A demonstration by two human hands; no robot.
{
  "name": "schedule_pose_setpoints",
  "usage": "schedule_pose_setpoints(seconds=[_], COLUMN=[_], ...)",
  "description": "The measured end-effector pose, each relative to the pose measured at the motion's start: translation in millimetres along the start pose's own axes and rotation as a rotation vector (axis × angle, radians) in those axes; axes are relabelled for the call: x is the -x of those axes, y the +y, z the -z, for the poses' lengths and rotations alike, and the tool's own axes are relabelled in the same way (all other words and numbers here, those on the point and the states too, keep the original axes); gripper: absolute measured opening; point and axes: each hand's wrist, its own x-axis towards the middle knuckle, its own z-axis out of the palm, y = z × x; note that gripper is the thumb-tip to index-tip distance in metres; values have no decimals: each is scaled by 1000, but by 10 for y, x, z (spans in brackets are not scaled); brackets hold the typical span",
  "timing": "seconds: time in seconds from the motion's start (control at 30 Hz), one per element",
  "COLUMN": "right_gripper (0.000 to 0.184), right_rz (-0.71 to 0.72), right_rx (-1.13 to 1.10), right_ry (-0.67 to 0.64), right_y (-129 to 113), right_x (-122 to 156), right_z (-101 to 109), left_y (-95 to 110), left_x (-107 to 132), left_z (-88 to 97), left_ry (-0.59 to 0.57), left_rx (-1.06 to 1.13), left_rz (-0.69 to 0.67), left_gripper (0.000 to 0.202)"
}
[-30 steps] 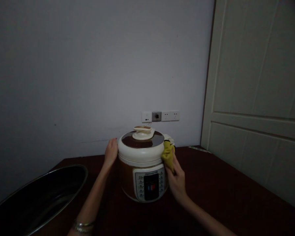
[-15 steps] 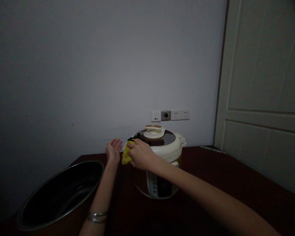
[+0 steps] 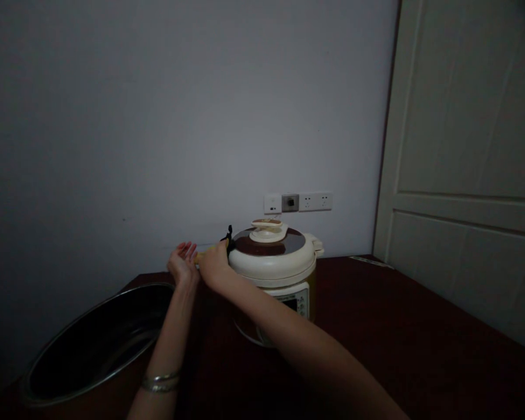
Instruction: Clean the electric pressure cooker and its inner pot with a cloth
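My right hand [image 3: 214, 267] is closed around a yellow cloth [image 3: 199, 257], which is mostly hidden by the fingers. A small black piece [image 3: 228, 238] sticks up beside that hand, at the left edge of the cooker's lid; I cannot make out what it is. My left hand [image 3: 182, 263] is palm up with its fingers apart, close beside the cloth; whether it touches the cloth is unclear. The electric pressure cooker [image 3: 271, 265], white and brown with its lid on, stands to the right of both hands. My right forearm covers part of its front panel.
A large dark-lined pot [image 3: 100, 303] sits at the left, beside my left forearm. Behind the dark red table [image 3: 354, 315] is a wall with sockets [image 3: 307, 202]. A thin flat strip [image 3: 371, 262] lies near the back right edge, by a pale door [image 3: 464, 233].
My right hand has moved left with the yellow cloth, close to my left hand. The black piece now stands up at the lid's edge. The view has shifted slightly.
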Motion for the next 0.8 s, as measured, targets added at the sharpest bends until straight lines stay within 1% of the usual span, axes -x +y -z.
schedule_pose_setpoints(seconds=[0.1, 0.17, 0.3, 0.37, 0.4, 0.47, 0.53, 0.6, 0.63, 0.67, 0.73, 0.8], right_gripper=[29, 29, 28, 26, 25, 24, 23, 22, 21, 20, 23, 24], right_rz=[7, 12, 26, 36, 46, 64, 92, 145, 189, 236, 241, 159], right_rx=[-3, 9, 8, 2, 5, 18, 25, -4, -43, -105, -313, -634], right_ry=[110, 135, 64, 31, 35, 87, 192, 295, 326, 340, 298, 244], right_y=[-102, -111, -28, 7, 13, 4, -10, 10, 44, 100, 281, 562], right_x=[139, 147, -52, -152, -172, -125, 56, 361, 550, 755, 1180, 1568], right_z=[-44, -70, -127, -167, -189, -226, -232, -194, -159, -117, -34, 21], left_y=[66, 97, 163, 219, 252, 317, 369, 391, 389, 378, 330, 250], left_x=[-29, -49, -21, 47, 90, 177, 240, 263, 259, 246, 198, 134], left_z=[12, 35, 54, 34, 19, -14, -42, -56, -58, -57, -47, -33], left_ry=[14, -9, -77, -83, -85, -103, -128, -144, -151, -161, -196, -241], left_rx=[16, -6, -45, -13, 6, 29, 26, 4, -13, -29, -74, -156], left_rz=[-58, -131, -276, -286, -282, -273, -276, -287, -291, -296, -297, -282], left_gripper=[15, 16, 20, 20, 20, 19, 17, 16, 16, 16, 15, 15])
